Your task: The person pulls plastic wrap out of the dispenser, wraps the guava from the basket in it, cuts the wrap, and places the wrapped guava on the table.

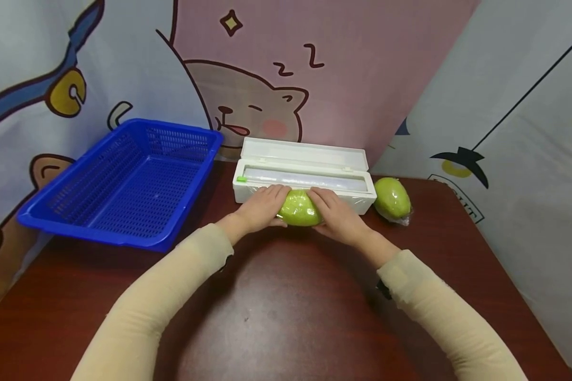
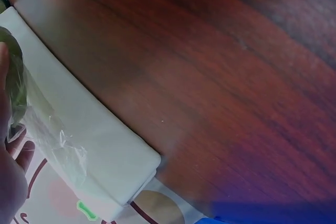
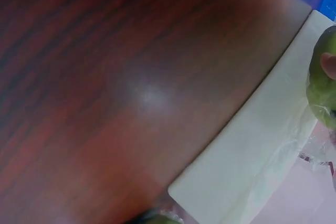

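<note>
In the head view a green mango (image 1: 299, 208) is held between both hands, just in front of a white cling film box (image 1: 240, 193). My left hand (image 1: 261, 207) grips its left end, and my right hand (image 1: 339, 216) grips its right end. Clear cling film (image 2: 73, 156) hangs over the front of the box in the left wrist view and clings shiny to the fruit. The box's lid (image 1: 305, 153) stands raised, with the film roll (image 1: 305, 179) showing inside. Each wrist view catches only part of the fruit and of the hand.
A second green mango (image 1: 392, 197), wrapped in film, lies right of the box. On the left stands a blue plastic basket (image 1: 183, 211) with nothing in it. A printed cloth (image 1: 362, 69) hangs behind the dark red wooden table (image 1: 276, 307).
</note>
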### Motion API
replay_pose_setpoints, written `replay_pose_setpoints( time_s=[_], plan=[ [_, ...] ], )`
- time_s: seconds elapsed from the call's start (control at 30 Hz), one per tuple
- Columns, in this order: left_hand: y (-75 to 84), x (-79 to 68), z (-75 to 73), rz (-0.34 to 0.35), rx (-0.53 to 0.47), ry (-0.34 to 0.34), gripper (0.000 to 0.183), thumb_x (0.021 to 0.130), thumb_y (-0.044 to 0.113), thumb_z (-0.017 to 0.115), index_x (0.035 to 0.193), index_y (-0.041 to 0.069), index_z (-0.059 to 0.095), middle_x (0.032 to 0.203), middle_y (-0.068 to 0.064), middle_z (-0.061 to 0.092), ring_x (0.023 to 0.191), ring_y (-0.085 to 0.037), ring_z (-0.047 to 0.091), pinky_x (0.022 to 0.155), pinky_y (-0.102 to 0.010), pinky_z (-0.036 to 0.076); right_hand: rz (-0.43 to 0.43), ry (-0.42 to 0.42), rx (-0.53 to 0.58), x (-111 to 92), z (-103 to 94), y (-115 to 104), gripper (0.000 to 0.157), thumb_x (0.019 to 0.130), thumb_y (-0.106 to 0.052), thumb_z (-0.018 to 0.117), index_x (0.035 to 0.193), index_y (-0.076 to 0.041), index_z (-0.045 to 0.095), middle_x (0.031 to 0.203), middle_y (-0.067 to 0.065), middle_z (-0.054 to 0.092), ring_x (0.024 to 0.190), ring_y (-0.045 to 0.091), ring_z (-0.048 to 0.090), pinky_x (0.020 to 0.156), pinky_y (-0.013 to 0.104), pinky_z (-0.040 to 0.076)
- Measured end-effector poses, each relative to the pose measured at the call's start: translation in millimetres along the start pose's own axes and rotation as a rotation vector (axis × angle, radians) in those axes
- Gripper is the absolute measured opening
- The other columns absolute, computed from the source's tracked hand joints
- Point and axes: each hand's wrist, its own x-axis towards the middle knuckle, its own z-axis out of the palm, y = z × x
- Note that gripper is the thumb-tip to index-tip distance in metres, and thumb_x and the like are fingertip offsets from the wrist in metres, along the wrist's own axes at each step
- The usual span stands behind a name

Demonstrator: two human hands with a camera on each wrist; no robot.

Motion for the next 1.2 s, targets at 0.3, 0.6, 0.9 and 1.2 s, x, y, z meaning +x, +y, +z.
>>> replay_pose_setpoints(
  time_s=[0.3, 0.6, 0.9, 1.2],
  plan=[
    [-1.1, -6.4, -13.0, -0.074, -0.144, -0.113, 0.100, 0.077, 0.058, 0.065, 0.147, 0.003, 0.019, 0.144, -0.015, 0.035, 0.133, -0.028, 0.035, 0.111, -0.047, 0.029, 0.031, 0.000, 0.042, 0.2, -0.2, 3.0, 0.087, 0.063, -0.016, 0.085, 0.132, 0.005, 0.038, 0.127, 0.023, 0.048, 0.116, 0.035, 0.048, 0.099, 0.045, 0.044],
    [6.8, -17.1, -10.6, 0.100, 0.061, 0.116, 0.097, 0.071, 0.046, 0.077, 0.143, 0.001, 0.029, 0.141, -0.020, 0.039, 0.128, -0.032, 0.042, 0.108, -0.043, 0.035, 0.070, 0.012, 0.088, -0.7, -1.8, 4.6, 0.086, 0.062, -0.014, 0.085, 0.132, 0.003, 0.039, 0.127, 0.022, 0.048, 0.116, 0.035, 0.047, 0.098, 0.046, 0.044],
    [15.4, -9.5, 7.2, 0.040, 0.081, 0.219, 0.074, 0.079, 0.025, 0.074, 0.136, -0.002, 0.036, 0.130, -0.019, 0.046, 0.120, -0.030, 0.048, 0.104, -0.038, 0.041, 0.120, 0.013, 0.117, -2.6, 1.1, -0.5, 0.084, 0.064, -0.013, 0.084, 0.132, 0.009, 0.039, 0.128, 0.026, 0.049, 0.116, 0.038, 0.048, 0.100, 0.048, 0.042],
    [10.5, -3.9, 0.9, 0.009, -0.073, 0.144, 0.073, 0.079, 0.022, 0.074, 0.136, -0.002, 0.034, 0.131, -0.019, 0.045, 0.120, -0.031, 0.047, 0.105, -0.040, 0.040, 0.267, 0.003, 0.202, -1.2, -0.6, -2.8, 0.083, 0.064, -0.014, 0.085, 0.130, 0.008, 0.040, 0.121, 0.024, 0.053, 0.112, 0.036, 0.052, 0.097, 0.046, 0.045]
  ],
)
